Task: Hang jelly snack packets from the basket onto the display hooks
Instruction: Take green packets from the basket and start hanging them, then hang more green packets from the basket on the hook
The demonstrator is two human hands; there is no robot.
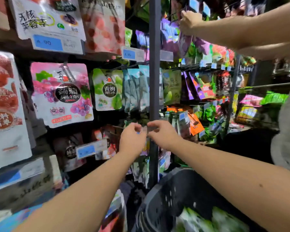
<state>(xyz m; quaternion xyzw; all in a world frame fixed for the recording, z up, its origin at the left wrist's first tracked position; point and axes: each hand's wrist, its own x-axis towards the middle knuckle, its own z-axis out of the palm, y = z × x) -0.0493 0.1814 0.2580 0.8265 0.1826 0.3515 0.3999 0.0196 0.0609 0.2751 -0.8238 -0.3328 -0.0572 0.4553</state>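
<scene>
Both my hands meet at the centre of the view in front of the grey shelf post. My left hand and my right hand pinch a small clear price-tag holder with a blue edge between their fingertips. Below at the lower right is the dark basket, holding blurred green jelly packets. A pink grape jelly packet and a green plum jelly packet hang on display hooks at the left. The hook under my hands is hidden.
Another person's hand reaches to purple packets at the upper right; their grey shirt fills the right edge. Blue price tags hang below packets. Rows of hanging snack bags crowd both sides of the post.
</scene>
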